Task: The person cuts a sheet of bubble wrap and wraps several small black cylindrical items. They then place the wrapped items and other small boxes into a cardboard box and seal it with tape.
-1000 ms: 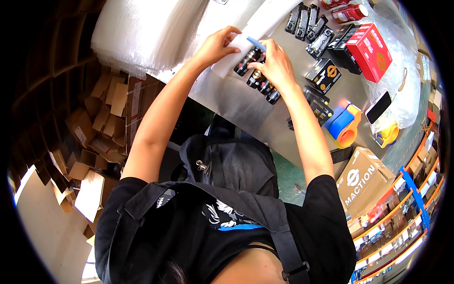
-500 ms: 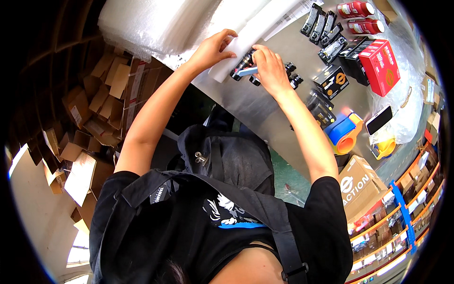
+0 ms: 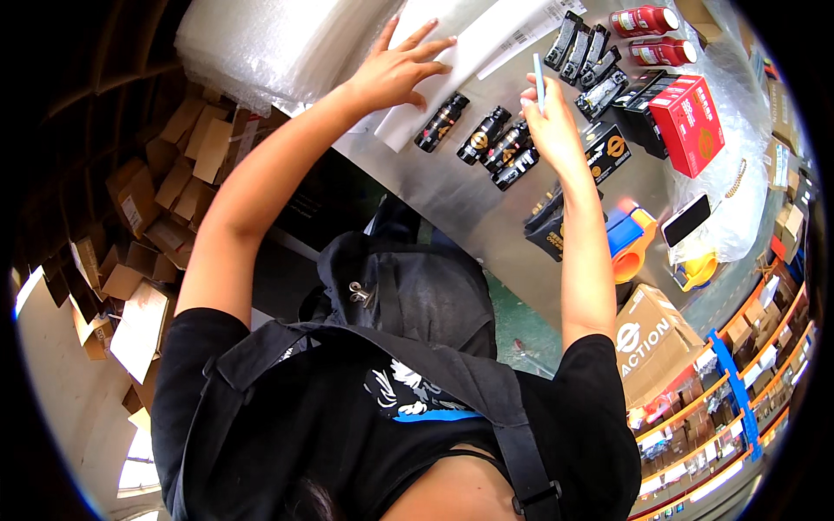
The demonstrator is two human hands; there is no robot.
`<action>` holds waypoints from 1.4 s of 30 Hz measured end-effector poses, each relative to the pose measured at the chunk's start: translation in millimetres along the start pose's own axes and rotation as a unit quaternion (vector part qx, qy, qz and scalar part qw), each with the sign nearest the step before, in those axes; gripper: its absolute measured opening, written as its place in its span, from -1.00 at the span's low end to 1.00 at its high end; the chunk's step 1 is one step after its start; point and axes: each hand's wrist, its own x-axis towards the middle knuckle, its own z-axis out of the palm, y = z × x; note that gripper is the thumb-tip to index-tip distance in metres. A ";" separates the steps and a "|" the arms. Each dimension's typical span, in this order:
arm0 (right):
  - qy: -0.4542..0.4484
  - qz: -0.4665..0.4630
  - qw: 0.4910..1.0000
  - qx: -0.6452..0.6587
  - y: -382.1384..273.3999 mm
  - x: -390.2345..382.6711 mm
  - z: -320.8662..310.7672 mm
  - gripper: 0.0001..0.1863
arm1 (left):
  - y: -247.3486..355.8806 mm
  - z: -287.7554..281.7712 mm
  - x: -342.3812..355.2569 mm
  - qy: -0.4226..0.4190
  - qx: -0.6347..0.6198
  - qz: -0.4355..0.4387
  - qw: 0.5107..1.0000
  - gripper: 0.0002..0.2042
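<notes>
My left hand point(image 3: 398, 74) is open, its fingers spread over the white foam sheeting point(image 3: 486, 42) at the table's left edge. My right hand point(image 3: 554, 130) is closed around a slim light-blue tool point(image 3: 539, 80) that points away from me; its exact kind is unclear. Between my hands, a small black bottle point(image 3: 441, 122) lies on the metal table beside the sheeting. Several more such bottles point(image 3: 483, 135) lie in a row to its right, the last one close to my right wrist. Neither hand touches the bottles.
A large bubble-wrap roll point(image 3: 261, 56) lies far left. Black packets point(image 3: 566, 39), two red bottles point(image 3: 660, 50), a red box point(image 3: 686, 126), black boxes point(image 3: 606, 148), a blue-and-orange tape dispenser point(image 3: 632, 243) and a phone point(image 3: 686, 220) occupy the right. Cardboard boxes point(image 3: 647, 343) stand below.
My right hand has moved away from the black bottle to the right, lifting the light-blue tool upright. My left hand has spread its fingers and shifted slightly over the sheeting.
</notes>
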 end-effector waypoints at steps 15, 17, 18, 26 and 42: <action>-0.021 -0.037 0.980 -0.197 -40.2 0.4 27.1 -0.69 | -34.6 -2.3 43.2 -0.044 -0.031 0.093 0.994 -0.10; -0.020 -0.039 0.961 -0.272 -41.7 9.8 34.9 -0.67 | -35.2 -5.2 46.9 -0.043 -0.022 0.091 0.995 -0.13; -0.015 -0.057 0.958 -0.282 -39.6 14.2 38.8 -0.66 | -37.2 -6.4 48.4 -0.043 -0.020 0.093 0.994 -0.13; -0.015 -0.071 0.946 -0.315 -40.9 36.0 59.3 -0.64 | -43.8 -8.2 55.6 -0.089 -0.030 0.094 0.991 -0.10; -0.023 -0.049 0.943 -0.329 -48.4 42.0 69.7 -0.70 | -49.6 5.9 58.8 -0.103 -0.018 0.088 0.991 -0.09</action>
